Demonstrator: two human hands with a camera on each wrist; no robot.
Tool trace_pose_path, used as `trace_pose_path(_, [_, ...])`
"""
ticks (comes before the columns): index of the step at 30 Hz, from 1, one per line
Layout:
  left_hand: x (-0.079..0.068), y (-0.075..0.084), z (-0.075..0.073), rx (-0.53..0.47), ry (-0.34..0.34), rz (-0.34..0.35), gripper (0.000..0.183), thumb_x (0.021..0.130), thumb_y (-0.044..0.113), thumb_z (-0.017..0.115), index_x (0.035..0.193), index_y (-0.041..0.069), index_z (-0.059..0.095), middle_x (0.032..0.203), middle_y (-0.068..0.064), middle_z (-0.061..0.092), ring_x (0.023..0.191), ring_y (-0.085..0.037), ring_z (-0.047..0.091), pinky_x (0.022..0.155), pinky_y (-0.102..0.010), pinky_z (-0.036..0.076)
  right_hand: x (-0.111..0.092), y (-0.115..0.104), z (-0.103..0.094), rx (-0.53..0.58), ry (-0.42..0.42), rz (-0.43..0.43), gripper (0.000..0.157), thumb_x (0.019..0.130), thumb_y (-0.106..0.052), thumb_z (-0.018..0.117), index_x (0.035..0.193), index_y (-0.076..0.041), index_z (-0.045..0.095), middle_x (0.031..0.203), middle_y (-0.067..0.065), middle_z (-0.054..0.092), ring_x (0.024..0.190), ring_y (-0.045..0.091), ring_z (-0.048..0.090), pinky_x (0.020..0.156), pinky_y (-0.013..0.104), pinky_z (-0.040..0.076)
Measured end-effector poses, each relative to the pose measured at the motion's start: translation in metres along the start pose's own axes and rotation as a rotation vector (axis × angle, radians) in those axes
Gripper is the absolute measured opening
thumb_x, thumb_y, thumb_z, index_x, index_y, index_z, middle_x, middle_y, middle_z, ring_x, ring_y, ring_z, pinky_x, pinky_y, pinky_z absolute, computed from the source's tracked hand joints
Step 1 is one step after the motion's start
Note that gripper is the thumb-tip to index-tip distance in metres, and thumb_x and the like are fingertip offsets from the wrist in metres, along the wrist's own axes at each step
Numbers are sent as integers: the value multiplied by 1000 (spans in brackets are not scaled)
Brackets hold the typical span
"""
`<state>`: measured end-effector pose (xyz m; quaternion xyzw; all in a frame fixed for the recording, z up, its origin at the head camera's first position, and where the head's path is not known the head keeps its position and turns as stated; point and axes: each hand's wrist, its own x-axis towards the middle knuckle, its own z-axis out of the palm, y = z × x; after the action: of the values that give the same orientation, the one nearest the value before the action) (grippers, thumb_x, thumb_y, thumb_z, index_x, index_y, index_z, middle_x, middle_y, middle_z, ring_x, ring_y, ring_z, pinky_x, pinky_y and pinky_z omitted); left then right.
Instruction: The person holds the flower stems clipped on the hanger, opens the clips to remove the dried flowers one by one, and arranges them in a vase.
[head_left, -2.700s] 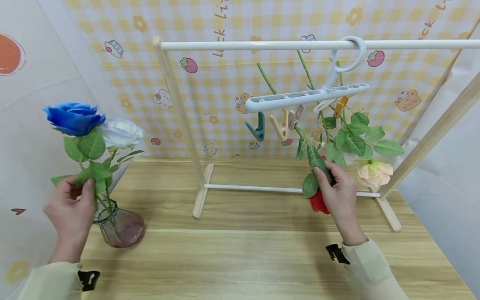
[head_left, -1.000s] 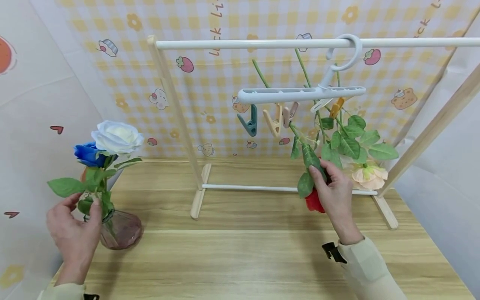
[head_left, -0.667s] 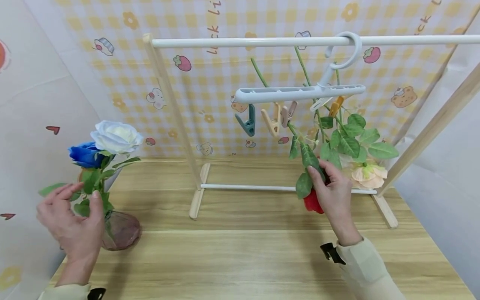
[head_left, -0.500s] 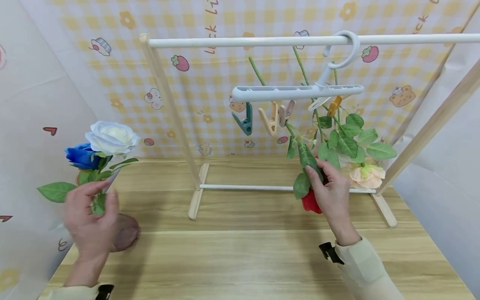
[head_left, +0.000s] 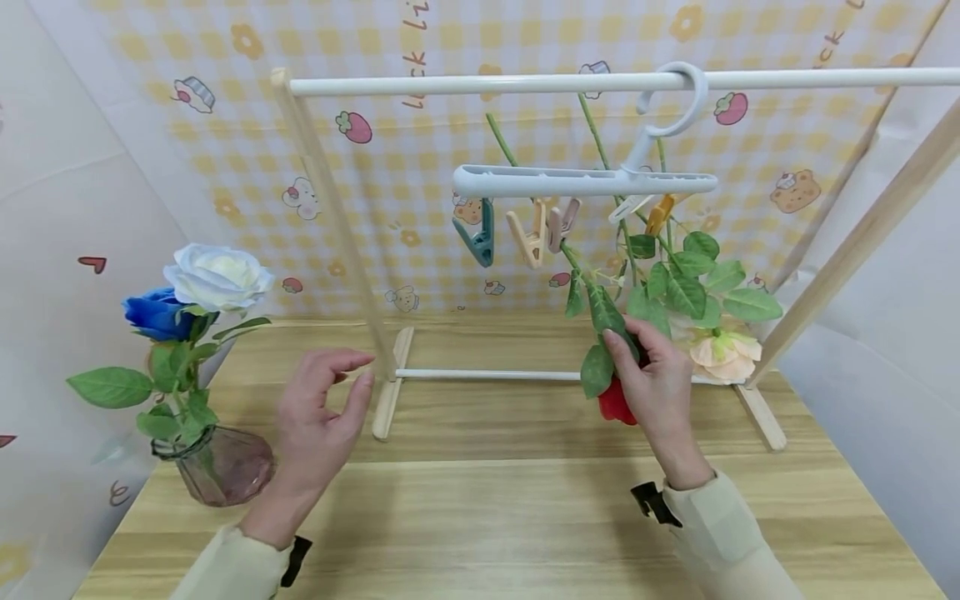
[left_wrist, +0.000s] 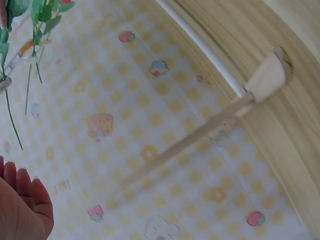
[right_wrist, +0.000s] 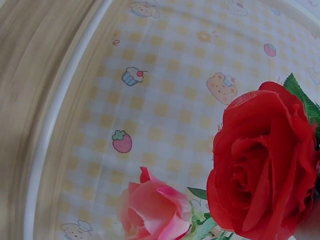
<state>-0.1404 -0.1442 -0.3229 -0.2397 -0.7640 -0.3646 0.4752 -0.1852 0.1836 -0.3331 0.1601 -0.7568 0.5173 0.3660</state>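
Observation:
My left hand [head_left: 318, 417] is in the air by the rack's left post, thumb and fingers curved apart with nothing between them. To its left, a blue rose [head_left: 159, 314] and a white rose [head_left: 221, 277] stand in a pink glass vase [head_left: 228, 471]. My right hand [head_left: 656, 383] holds an upside-down red rose [right_wrist: 265, 165] just above its bloom, at the leaves. Its stem runs up to a mauve clothespin [head_left: 557, 229] under a pale blue hanger [head_left: 555, 182]. A peach flower [head_left: 726, 356] also hangs head down, right of that hand.
The hanger hooks over the white top rail [head_left: 465, 85] of a wooden-legged rack. Teal [head_left: 483, 242], beige [head_left: 532, 242], white [head_left: 628, 208] and orange clothespins [head_left: 660, 215] hang below it. A pink-edged bloom [right_wrist: 157, 207] shows beside the red rose. Patterned cloth [head_left: 420, 167] backs the table.
My left hand held leaves of the blue rose, let go, and has moved right to the rack's post. The blue rose now sits lower behind the white one. My right hand keeps its hold.

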Motion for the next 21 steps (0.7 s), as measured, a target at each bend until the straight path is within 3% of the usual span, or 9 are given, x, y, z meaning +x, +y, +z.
trace_pose_path(4, [3,10,11,-30,-51,-13,14,80,1,65,94,2,67,90,-10,65,86,-11,56,75,-18,44,0,0,1,-7,7,-17,14,85,1,65,98,4,69,85,18,69,68,-8,57,61,6,46])
trace_pose_path(12, [12,31,33,-113,-113,-27,13,83,4,63,96,0,65,90,-10,65,84,-17,59,71,-18,48,0,-2,4,7,-7,-3,14,86,-2,65,98,4,68,87,18,68,70,-5,58,62,7,46])
trace_pose_path(16, [26,45,48,-180,-135,13,14,82,0,63,96,-2,65,90,-11,67,80,-19,63,70,-20,52,1,-3,6,3,-8,-1,14,87,-2,65,98,4,68,87,18,69,70,-6,57,62,7,46])
trace_pose_path(21, [54,66,72,-313,-193,39,23,85,-4,61,108,-8,64,100,-18,69,82,-21,68,73,-21,55,1,-3,10,2,-6,-2,13,87,-3,65,97,4,68,85,17,68,68,-5,56,61,7,45])
